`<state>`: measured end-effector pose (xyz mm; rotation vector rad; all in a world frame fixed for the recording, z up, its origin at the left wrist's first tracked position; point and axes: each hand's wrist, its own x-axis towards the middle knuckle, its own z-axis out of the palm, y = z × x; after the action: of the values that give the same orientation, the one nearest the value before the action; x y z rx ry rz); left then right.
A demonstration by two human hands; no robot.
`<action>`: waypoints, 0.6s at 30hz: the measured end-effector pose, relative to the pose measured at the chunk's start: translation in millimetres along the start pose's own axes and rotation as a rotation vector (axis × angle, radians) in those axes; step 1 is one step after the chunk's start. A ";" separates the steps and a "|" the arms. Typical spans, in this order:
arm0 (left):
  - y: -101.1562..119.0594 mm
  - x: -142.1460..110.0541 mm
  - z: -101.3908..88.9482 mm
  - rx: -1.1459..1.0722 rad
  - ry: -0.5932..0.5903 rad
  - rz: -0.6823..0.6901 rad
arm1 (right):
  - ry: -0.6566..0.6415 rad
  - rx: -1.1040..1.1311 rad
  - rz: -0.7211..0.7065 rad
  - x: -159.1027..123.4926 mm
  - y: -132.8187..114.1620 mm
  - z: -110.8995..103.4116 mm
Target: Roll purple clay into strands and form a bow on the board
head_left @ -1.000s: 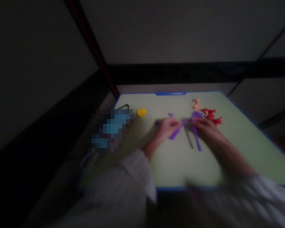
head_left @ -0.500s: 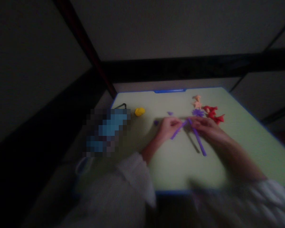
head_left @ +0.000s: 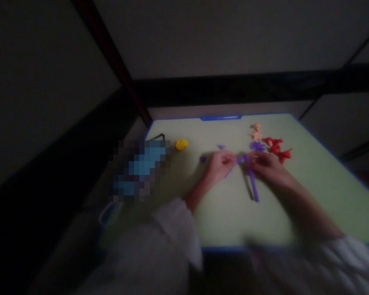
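Note:
A long purple strip, which looks like modelling clay [head_left: 253,184], is bent between my two hands above the table. My left hand [head_left: 219,164] is closed on one side of it, and a thin end shows below those fingers. My right hand [head_left: 266,164] pinches the strip near its bend, with the longer end hanging down toward me. Just beyond the right fingers lies a spiky purple flower-like piece [head_left: 257,146]. Two small purple bits, one a flat scrap [head_left: 221,146] and one a darker lump [head_left: 203,158], rest near my left hand.
Red clay-like shapes [head_left: 279,151] and peach-coloured figures [head_left: 256,133] lie at the right back of the pale table [head_left: 227,221]. A yellow lump [head_left: 181,144] sits at the left back. A blurred-out blue object [head_left: 147,162] is at the left edge. A wall stands behind.
The strip's long end has swung left and hangs more steeply. Its other side has turned, so a nearly level stretch now spans between the hands. Both hands stay almost in place.

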<state>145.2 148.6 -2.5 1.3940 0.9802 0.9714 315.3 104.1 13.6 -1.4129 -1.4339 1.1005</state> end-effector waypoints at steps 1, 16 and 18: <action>-0.7 0.2 0.7 0.010 0.008 0.004 | 0.008 -0.031 -0.001 0.8 0.7 0.1; -11.8 -10.4 -0.3 0.101 -0.014 0.053 | 0.081 -0.418 -0.056 -2.8 2.2 -2.7; -10.4 -12.6 -1.7 0.113 -0.016 0.068 | 0.080 -0.530 -0.136 -2.7 1.6 -4.7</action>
<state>139.3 137.6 -13.1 1.5356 0.9945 0.9658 320.3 101.6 13.4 -1.6629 -1.8151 0.5885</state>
